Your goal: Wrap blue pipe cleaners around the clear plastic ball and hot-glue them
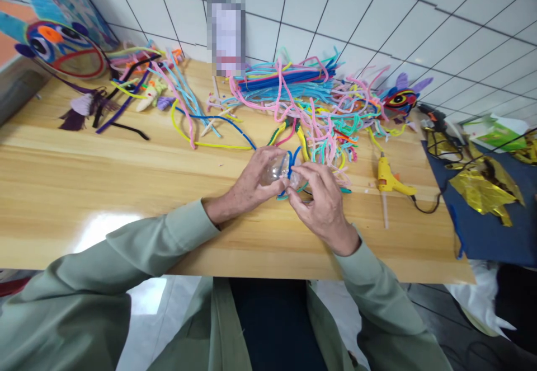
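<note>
The clear plastic piece (273, 170) is between the two hands, over the bench (138, 183) a little right of its middle, about midway between front and back edges. Bare wood runs from the left hand (251, 183) to the bench's left side, and another strip lies between both hands and the front edge. Room is tighter behind: pliers (302, 142) with yellow-and-green handles lie just past the fingertips, and the heap of pipe cleaners (289, 85) fills the back edge.

The piece is rounded, see-through and shiny, with blue strands (290, 163) across its middle, their tips standing up toward the back. The left thumb and fingers are curled around its left part; the right hand (319, 197) has thumb and forefinger pinching its right part beside the strands, other fingers bent.

Fingers cover much of the piece, so how the strands are fixed cannot be told. The pliers' jaws are hard to make out.

Farther off, a yellow glue gun (390, 179) lies near the right edge, its glue stick (385, 211) pointing frontward. A small colourful figure (400, 99) sits at the back right corner; a larger one (62, 49), cut off by the view, stands at the back left. A panel (227, 32) at the back edge is pixelated.
</note>
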Motion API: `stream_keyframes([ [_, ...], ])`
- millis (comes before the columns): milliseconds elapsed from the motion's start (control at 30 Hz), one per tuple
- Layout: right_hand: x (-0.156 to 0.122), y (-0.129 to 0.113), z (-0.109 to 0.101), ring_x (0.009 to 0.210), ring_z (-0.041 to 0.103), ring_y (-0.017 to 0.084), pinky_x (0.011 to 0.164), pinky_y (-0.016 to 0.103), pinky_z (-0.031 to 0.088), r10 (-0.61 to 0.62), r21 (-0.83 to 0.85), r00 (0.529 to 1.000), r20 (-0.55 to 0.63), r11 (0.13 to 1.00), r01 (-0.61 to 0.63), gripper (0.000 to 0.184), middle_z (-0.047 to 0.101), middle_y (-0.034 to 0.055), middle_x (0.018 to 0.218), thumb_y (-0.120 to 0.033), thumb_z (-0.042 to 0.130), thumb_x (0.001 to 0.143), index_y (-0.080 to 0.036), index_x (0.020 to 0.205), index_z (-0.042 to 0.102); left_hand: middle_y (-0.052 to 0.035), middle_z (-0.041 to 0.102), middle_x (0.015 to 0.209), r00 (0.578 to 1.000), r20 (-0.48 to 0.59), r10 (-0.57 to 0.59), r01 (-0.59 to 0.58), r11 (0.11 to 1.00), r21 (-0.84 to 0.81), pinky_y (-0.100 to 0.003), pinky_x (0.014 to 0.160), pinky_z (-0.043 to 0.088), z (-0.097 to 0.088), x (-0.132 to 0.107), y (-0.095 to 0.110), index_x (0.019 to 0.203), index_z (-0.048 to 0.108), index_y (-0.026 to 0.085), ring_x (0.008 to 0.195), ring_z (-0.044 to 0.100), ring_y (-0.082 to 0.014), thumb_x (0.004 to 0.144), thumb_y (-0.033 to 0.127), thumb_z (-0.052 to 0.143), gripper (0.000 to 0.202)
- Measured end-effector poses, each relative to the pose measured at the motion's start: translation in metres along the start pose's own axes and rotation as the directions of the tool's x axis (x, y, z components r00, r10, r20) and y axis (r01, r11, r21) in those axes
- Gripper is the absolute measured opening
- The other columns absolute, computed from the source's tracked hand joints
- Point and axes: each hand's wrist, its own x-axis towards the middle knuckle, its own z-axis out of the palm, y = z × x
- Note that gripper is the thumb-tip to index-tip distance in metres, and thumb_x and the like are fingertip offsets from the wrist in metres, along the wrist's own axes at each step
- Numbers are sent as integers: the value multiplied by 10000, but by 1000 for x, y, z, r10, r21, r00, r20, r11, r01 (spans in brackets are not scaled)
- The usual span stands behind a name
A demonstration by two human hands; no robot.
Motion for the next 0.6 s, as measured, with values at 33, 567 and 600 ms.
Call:
stream_keyframes([
  [33,0,0,0,1184,759,336,1017,552,645,-2,0,1000,4,1000,2,409,764,154,1290,-182,707,1002,-251,1402,654,-136,649,1457,1000,3,0,0,1000,2,-549,1246,515,0,0,0,1489,565,282,1411,616,-301,1066,509,690,496],
  [567,3,2,-11,1284,772,342,1071,568,635,-51,67,997,57,997,47,463,803,164,1378,-175,750,996,-238,1445,652,-174,579,1516,997,55,46,-49,998,38,-589,1279,486,-4,-5,5,1540,493,263,1495,549,-328,1062,431,711,552],
  [600,3,3,-12,1284,772,341,1075,574,633,-46,84,997,67,996,40,461,804,156,1378,-177,748,994,-247,1441,659,-173,580,1515,997,54,48,-50,998,38,-594,1275,489,-3,-5,4,1541,492,265,1492,551,-333,1058,436,714,559],
])
